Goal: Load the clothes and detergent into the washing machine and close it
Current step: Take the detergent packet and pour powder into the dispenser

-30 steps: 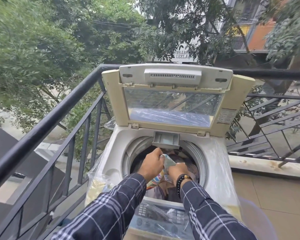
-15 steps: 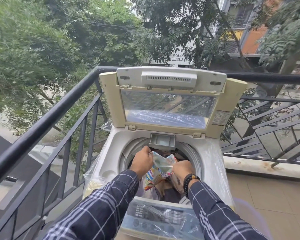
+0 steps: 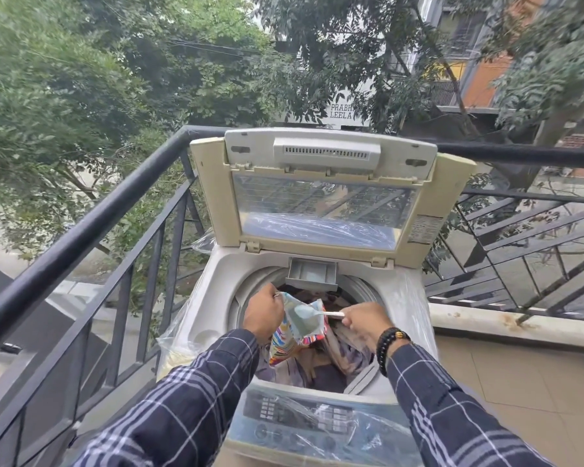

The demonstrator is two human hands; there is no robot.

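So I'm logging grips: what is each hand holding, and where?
Left hand grips the detergent packet at its top edge; right hand holds a spoon by its handle.

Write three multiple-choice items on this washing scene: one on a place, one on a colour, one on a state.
1. Where is the detergent packet?
A. Over the open drum
B. On the control panel
C. On the floor

2. What colour is the wrist bead band?
A. White
B. Black
C. Red

3. How is the washer lid?
A. Shut
B. Removed
C. Raised open

Answers: 1 A, the left hand holds it above the clothes; 2 B, dark beads on the right hand; 3 C, it stands upright.
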